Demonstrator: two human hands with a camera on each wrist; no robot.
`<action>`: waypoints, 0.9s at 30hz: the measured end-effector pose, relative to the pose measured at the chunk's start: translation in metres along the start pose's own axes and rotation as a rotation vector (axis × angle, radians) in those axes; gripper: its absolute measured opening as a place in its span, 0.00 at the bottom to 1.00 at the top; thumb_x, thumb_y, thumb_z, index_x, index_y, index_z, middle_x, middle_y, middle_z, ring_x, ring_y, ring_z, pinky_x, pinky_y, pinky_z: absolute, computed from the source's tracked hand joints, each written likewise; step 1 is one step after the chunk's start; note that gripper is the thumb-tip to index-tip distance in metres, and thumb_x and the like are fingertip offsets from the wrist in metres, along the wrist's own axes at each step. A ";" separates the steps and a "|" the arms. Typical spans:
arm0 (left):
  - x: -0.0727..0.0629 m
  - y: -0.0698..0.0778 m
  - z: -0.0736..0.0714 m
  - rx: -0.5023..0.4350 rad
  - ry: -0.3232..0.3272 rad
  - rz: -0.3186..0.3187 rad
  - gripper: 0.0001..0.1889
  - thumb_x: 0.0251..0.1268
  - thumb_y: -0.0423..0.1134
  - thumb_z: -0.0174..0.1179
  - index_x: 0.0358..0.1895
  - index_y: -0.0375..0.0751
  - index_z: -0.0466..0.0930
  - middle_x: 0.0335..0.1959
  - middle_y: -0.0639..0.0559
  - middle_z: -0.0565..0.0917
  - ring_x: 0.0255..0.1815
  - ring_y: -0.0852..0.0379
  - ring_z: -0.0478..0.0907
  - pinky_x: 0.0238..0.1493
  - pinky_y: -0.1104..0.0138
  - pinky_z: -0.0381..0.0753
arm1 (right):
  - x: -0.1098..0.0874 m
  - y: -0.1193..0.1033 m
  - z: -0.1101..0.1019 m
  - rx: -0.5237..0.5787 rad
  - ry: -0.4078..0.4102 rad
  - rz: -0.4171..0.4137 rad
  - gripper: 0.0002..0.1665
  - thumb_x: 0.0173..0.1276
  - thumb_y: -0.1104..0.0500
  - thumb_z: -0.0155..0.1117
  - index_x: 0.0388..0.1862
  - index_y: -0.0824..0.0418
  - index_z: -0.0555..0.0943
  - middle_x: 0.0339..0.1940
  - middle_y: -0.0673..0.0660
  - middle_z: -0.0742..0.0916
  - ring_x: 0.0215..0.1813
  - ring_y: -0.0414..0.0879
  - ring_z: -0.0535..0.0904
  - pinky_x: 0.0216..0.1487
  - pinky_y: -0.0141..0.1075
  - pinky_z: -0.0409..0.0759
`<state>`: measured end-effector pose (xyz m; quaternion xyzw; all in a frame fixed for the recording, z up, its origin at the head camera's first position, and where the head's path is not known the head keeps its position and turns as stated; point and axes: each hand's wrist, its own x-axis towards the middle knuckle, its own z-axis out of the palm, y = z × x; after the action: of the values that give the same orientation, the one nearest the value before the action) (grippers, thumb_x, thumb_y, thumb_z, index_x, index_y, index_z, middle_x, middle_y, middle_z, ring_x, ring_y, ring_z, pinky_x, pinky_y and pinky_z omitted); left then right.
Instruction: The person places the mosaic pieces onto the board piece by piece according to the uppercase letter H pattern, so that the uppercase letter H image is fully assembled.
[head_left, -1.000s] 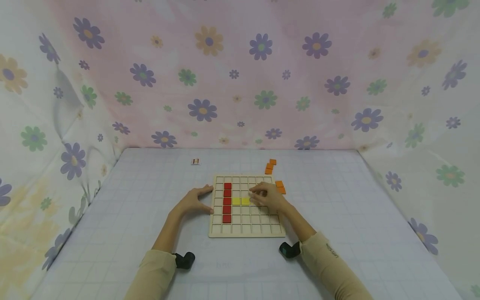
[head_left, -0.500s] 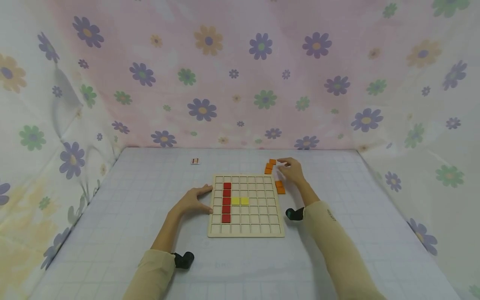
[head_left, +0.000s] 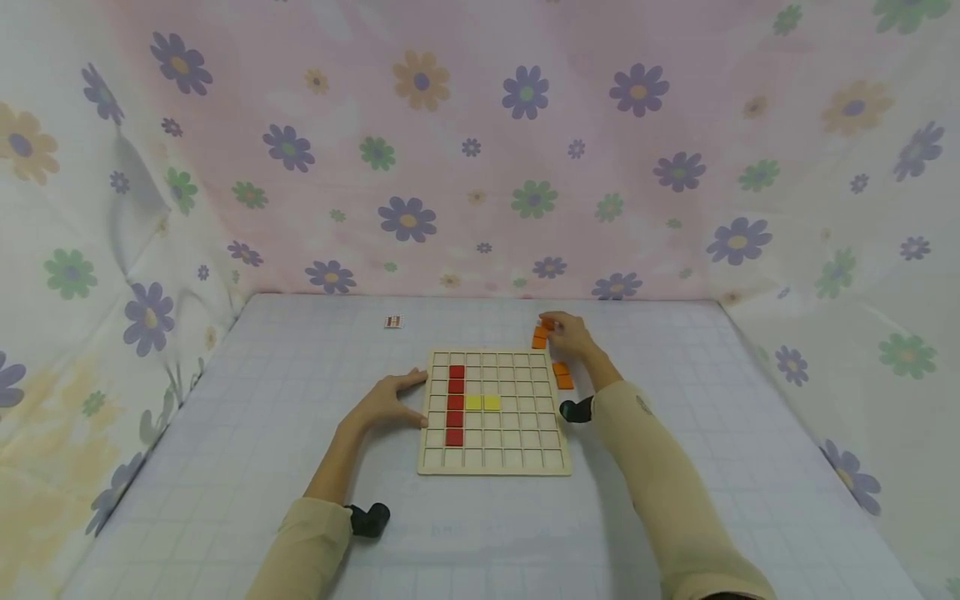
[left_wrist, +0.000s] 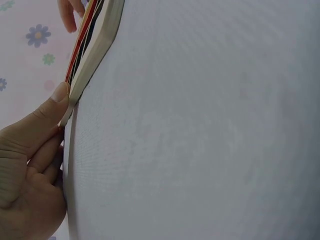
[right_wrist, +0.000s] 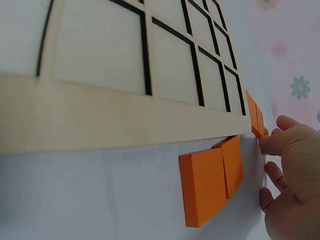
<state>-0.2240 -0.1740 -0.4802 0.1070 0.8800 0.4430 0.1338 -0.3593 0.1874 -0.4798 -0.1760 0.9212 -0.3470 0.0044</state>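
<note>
– Fingers of the left hand (head_left: 384, 402) are spreading along the left edge of the wooden board (head_left: 495, 472), its thumb standing apart and touching the rim. What are the right hand's doing?

– The right hand (head_left: 572, 335) is bending its fingers over the far orange tile (head_left: 547, 325); they are touching it, but I cannot tell whether they are pinching it.

– Where is that tile lying?

– It is sitting beyond the board's far right corner, on the pale table (head_left: 225, 467), with two more orange tiles (head_left: 538, 342) lying just on its near side.

– And closer in?

– An orange pair (head_left: 562, 375) is resting just beside the board's right edge, one tile touching the other.

– What is the board bearing?

– Five red tiles (head_left: 454, 402) are filling part of the second column from the left, and two yellow tiles (head_left: 473, 402) are running rightward from the middle red one. Behind the board, a small card (head_left: 393, 322) is lying well apart from both hands
</note>
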 end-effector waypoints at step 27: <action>0.000 -0.002 0.000 0.011 0.008 0.005 0.47 0.35 0.42 0.78 0.67 0.40 0.67 0.71 0.41 0.62 0.73 0.44 0.53 0.72 0.47 0.50 | -0.023 0.001 -0.006 0.098 0.153 0.167 0.27 0.58 0.65 0.65 0.54 0.77 0.74 0.45 0.73 0.82 0.47 0.64 0.79 0.51 0.50 0.78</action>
<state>-0.2239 -0.1749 -0.4815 0.1082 0.8828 0.4387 0.1283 -0.3389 0.1994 -0.4787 -0.0711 0.9123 -0.4022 -0.0285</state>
